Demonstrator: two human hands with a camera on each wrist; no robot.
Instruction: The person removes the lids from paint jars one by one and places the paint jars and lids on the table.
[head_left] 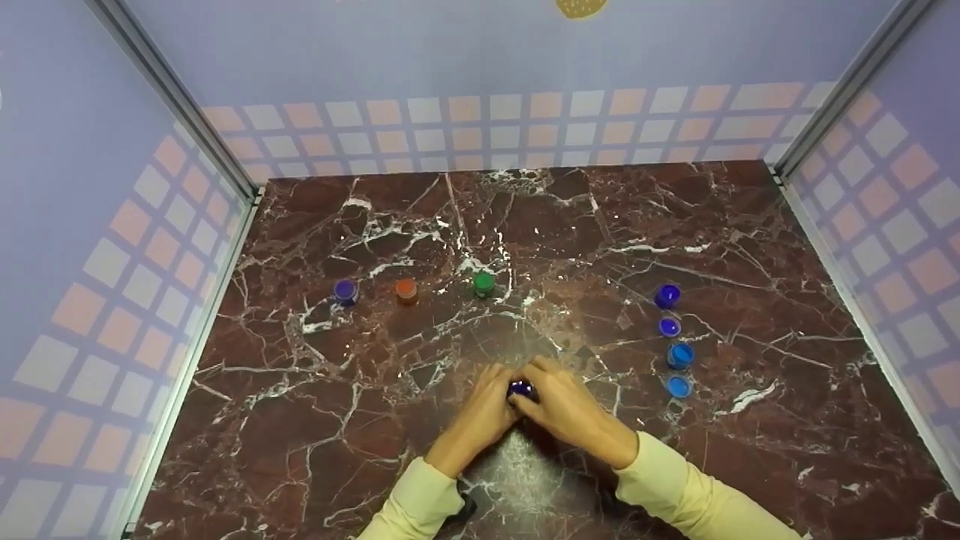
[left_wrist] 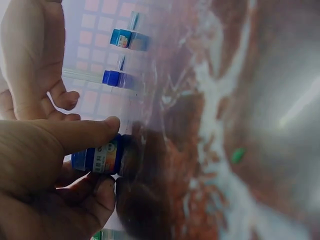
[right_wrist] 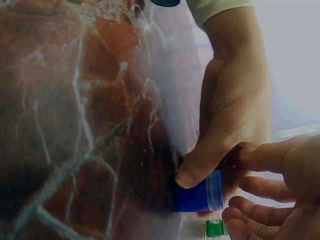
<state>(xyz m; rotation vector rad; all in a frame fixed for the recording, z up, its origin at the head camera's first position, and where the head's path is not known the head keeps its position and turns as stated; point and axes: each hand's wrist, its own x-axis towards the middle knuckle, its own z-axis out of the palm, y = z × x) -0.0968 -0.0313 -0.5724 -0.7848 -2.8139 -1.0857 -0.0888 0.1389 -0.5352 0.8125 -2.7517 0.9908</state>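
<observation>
A small dark-blue paint jar (head_left: pixel 521 389) stands between the two hands near the front of the marble table. My left hand (head_left: pixel 487 405) grips it, thumb on one side and fingers on the other; its printed label (left_wrist: pixel 106 157) shows in the left wrist view. Close beside the jar's upper end is my right hand (right_wrist: pixel 272 195), its fingers loosely bent. A narrow gap parts those fingertips from the jar (right_wrist: pixel 200 194) in the right wrist view. In the head view the right hand (head_left: pixel 559 397) partly covers the jar.
At the back stand a purple jar (head_left: pixel 345 292), an orange jar (head_left: pixel 406 291) and a green jar (head_left: pixel 484 284). On the right, a blue jar (head_left: pixel 667 295) and a light-blue jar (head_left: pixel 680 355) have a blue lid (head_left: pixel 669 327) and light-blue lid (head_left: pixel 679 386) nearby. Walls enclose three sides.
</observation>
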